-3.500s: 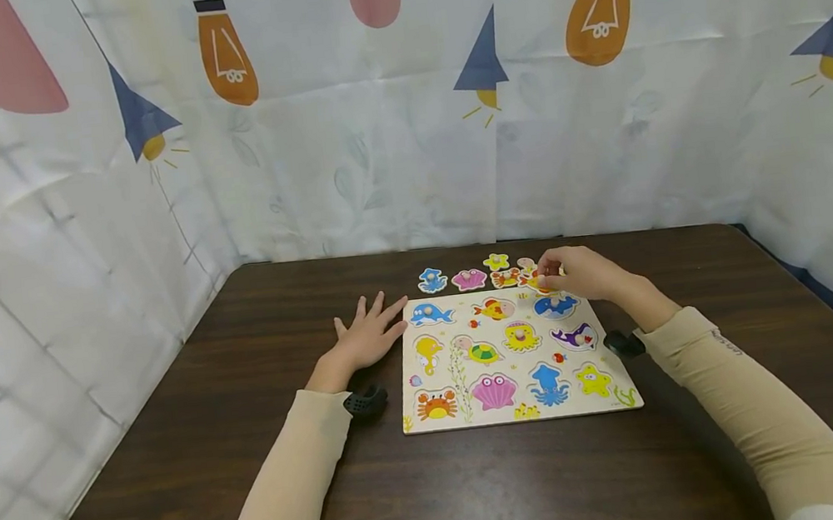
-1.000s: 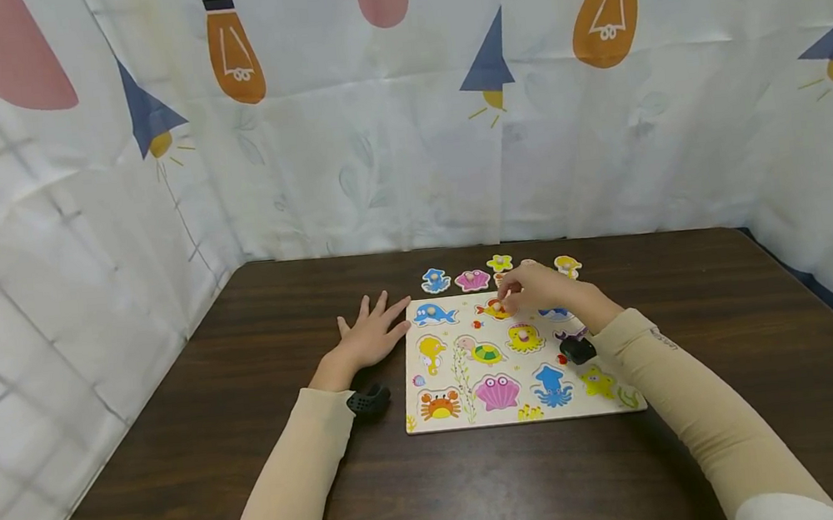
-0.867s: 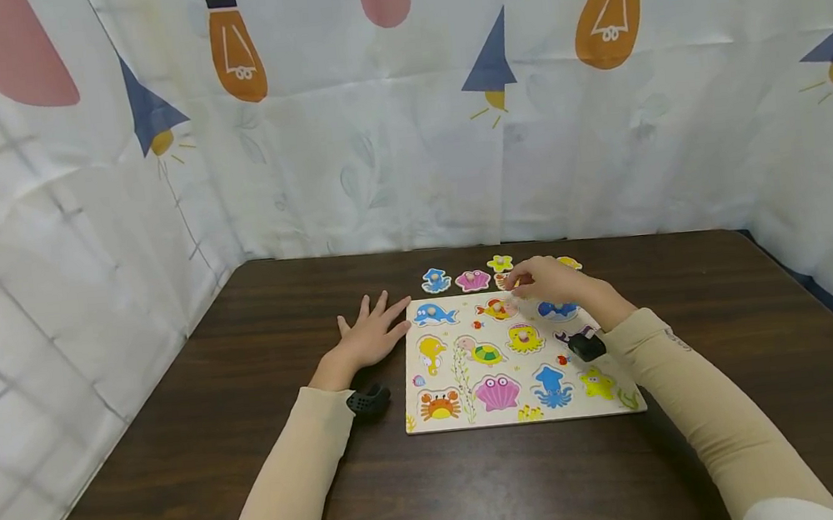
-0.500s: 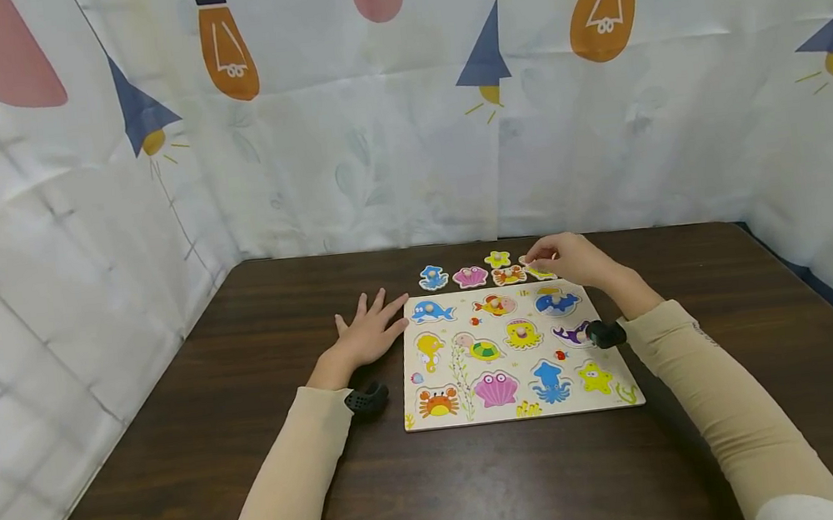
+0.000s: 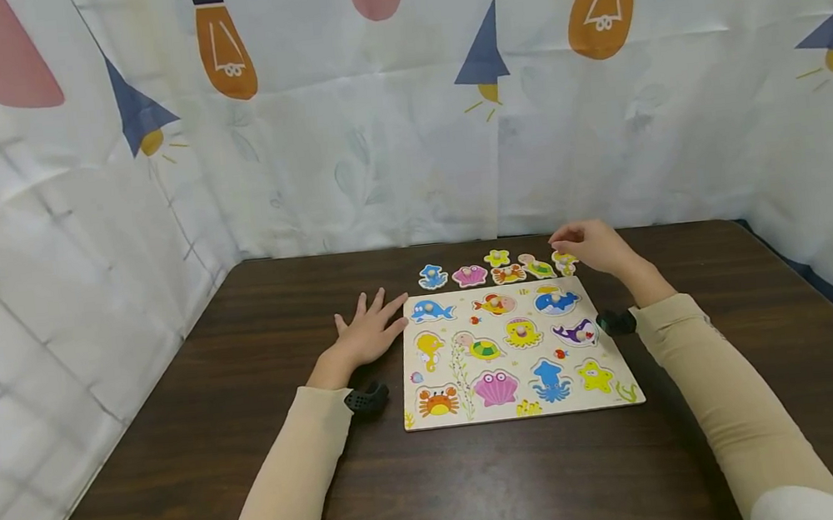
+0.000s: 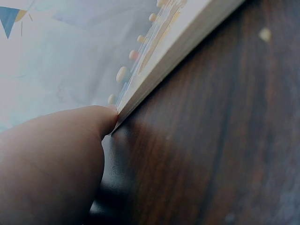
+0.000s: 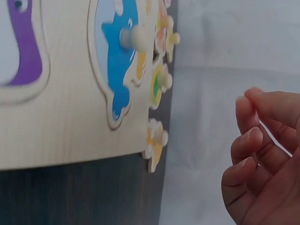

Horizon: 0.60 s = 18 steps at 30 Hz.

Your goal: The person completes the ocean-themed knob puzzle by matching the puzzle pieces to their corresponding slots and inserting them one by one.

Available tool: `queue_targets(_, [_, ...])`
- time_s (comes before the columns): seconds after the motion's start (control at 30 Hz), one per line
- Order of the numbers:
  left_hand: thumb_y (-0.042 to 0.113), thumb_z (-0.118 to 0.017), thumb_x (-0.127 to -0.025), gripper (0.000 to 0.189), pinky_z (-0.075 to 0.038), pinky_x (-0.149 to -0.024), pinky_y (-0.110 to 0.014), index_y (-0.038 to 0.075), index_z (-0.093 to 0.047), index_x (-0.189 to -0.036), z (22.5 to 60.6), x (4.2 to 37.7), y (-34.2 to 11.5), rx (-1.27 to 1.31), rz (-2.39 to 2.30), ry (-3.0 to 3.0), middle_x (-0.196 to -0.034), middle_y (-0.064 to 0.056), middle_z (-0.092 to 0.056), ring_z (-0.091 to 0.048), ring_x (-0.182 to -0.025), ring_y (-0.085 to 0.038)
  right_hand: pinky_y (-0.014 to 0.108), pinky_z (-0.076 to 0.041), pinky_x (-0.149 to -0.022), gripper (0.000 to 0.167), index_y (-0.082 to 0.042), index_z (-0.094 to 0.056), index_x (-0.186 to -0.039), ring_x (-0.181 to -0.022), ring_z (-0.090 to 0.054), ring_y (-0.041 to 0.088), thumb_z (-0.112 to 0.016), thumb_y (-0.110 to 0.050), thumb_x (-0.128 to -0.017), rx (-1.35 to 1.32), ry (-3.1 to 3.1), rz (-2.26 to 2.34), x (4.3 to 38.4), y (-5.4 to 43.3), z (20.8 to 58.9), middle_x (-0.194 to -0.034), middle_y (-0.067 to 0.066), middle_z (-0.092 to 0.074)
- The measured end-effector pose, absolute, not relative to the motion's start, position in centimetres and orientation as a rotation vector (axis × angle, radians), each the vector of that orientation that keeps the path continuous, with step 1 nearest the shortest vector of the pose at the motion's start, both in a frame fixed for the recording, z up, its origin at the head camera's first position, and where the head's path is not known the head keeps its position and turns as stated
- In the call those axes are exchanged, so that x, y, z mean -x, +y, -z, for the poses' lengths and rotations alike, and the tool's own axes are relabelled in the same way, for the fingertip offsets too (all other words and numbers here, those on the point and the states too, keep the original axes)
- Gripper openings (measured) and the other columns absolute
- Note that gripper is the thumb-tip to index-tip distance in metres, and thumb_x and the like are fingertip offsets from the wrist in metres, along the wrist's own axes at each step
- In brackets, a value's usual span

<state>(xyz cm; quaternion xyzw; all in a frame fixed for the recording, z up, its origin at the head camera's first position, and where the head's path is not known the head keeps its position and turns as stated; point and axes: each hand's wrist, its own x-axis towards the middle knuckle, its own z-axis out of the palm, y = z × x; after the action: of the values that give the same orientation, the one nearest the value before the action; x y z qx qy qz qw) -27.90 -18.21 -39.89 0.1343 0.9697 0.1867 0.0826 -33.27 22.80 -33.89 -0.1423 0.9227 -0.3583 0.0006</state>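
Note:
My left hand (image 5: 367, 337) lies with fingers spread at the left edge of a wooden peg puzzle board (image 5: 413, 377). Its thumb touches the board's side in the left wrist view. My right hand (image 5: 596, 248) hovers by the yellow seahorse piece (image 5: 564, 262) at the board's back right corner. In the right wrist view its fingers curl, thumb and index tips together, with nothing between them. Knobbed pieces sit in the board, among them a red-and-yellow fish (image 5: 497, 304), a blue whale (image 5: 556, 303), a yellow octopus (image 5: 521, 333) and a purple whale (image 5: 576, 334).
Behind the board lie more loose pieces: a blue squid (image 5: 432, 277), a pink shell (image 5: 470, 276), a yellow starfish (image 5: 496, 258), an orange crab (image 5: 509, 274) and a turtle (image 5: 537, 267). A printed curtain (image 5: 392, 162) hangs behind the dark wooden table (image 5: 484, 488).
My right hand has carried the fish piece from behind the board into its place and let go. It has since moved right, past the turtle, to the seahorse. The left hand stays put.

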Motion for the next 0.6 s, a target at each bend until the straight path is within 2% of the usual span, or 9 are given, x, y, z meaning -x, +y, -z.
queue_targets(0.2, [0.049, -0.04, -0.11, 0.062, 0.008, -0.108, -0.08, 0.028, -0.024, -0.166, 40.0, 27.9, -18.4, -0.4, -0.553, 2.901, -0.171, -0.015, -0.005, 0.005, -0.154, -0.045, 0.058, -0.047, -0.096, 0.033, 0.01, -0.063, -0.126, -0.11, -0.056, 0.043, -0.056, -0.017, -0.108, 0.424, 2.901, 1.08, 34.4, 23.7, 34.8, -0.123, 0.029, -0.061])
queue_targets(0.4, [0.049, -0.04, -0.109, 0.062, 0.008, -0.108, -0.079, 0.028, -0.024, -0.166, 39.9, 27.9, -18.2, -0.402, -0.558, 2.898, -0.171, -0.014, -0.005, 0.006, -0.154, -0.044, 0.058, -0.047, -0.094, 0.028, 0.012, -0.065, -0.12, -0.106, -0.057, 0.043, -0.058, -0.011, -0.106, 0.392, 2.903, 0.984, 35.5, 24.7, 35.6, -0.118, 0.03, -0.062])
queue_targets(0.6, [0.048, -0.041, -0.11, 0.061, 0.009, -0.109, -0.079, 0.028, -0.025, -0.165, 39.9, 27.9, -18.2, -0.394, -0.571, 2.9, -0.171, -0.015, -0.005, 0.006, -0.154, -0.044, 0.061, -0.045, -0.098, 0.027, 0.011, -0.064, -0.119, -0.11, -0.056, 0.046, -0.059, -0.01, -0.104, 0.311, 2.861, 0.881, 36.3, 25.2, 36.1, -0.119, 0.03, -0.061])
